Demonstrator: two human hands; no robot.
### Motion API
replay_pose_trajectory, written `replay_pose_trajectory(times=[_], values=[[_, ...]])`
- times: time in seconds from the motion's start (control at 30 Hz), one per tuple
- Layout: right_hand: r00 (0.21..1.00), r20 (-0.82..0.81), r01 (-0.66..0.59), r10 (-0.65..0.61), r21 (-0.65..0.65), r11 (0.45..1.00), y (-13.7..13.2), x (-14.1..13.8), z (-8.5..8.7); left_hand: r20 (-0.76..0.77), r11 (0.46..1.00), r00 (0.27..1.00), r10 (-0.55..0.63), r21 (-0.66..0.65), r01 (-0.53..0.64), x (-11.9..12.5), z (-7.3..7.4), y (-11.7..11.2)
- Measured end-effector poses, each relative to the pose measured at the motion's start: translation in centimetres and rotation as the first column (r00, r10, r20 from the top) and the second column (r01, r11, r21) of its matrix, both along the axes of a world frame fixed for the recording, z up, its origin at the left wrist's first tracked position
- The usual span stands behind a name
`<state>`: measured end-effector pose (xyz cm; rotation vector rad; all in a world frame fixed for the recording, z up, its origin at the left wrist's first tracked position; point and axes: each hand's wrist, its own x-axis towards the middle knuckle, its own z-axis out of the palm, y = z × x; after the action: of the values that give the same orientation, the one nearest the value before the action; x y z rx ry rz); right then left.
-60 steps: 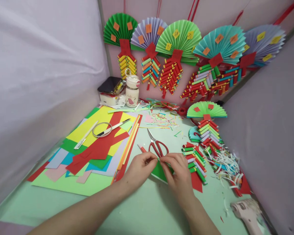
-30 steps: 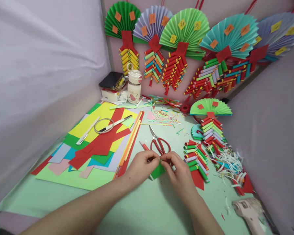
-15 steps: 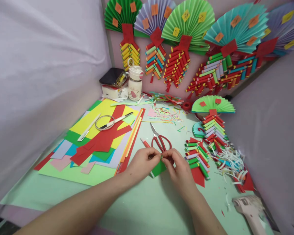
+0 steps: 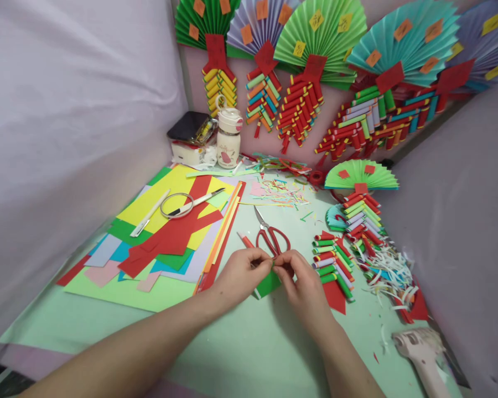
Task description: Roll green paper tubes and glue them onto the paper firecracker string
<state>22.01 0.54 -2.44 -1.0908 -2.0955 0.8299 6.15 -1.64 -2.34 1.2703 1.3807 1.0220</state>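
Observation:
Fingertips of both hands meet over the table, pinching the upper edge of a piece of green paper (image 4: 269, 284). My left hand (image 4: 245, 272) is closed on the paper's left side, my right hand (image 4: 301, 276) on its right. The part between the fingertips is small and mostly hidden; it looks like a rolled edge. Just beyond the hands lie red-handled scissors (image 4: 273, 237), blades pointing away. A red stick-like thing (image 4: 245, 240), perhaps a pencil, rests beside them. To the right of my right hand is a string of rolled paper firecrackers (image 4: 334, 262) with a red paper end.
Coloured paper sheets (image 4: 149, 293) lie at left, bearing craft knives (image 4: 150, 213) and a ring (image 4: 176, 206). A bottle (image 4: 228, 141) stands at the back. Paper scraps (image 4: 390, 271) and a glue gun (image 4: 423, 354) are at right. Folded paper fans (image 4: 321, 41) hang on the back wall.
Both hands stay in nearly the same place, still pinching the green paper, with only slight finger movement. The view has shifted slightly.

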Motion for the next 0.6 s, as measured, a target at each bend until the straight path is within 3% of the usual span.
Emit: replay_pose_trajectory(times=[0.23,0.4,0.5,0.6], values=[[1.0,-0.001,-0.02,0.02,-0.004,1.0,0.1,-0.1,-0.1,-0.005,1.0,1.0,0.001,0.007,-0.001,0.1,0.0,0.0],[0.995,-0.101,-0.024,0.026,0.017,1.0,-0.3,0.3,0.9,0.088,0.993,0.99,0.108,-0.063,-0.103,-0.4,0.0,0.5],[0.962,-0.254,0.089,-0.095,-0.036,0.995,-0.7,2.1,2.1,0.189,0.972,0.958,0.217,-0.132,-0.194,-0.7,-0.4,0.8],[0.863,-0.401,0.293,-0.307,-0.096,0.951,-0.4,5.8,3.5,0.307,0.949,0.902,0.304,-0.182,-0.258,-0.9,-0.6,1.0]])
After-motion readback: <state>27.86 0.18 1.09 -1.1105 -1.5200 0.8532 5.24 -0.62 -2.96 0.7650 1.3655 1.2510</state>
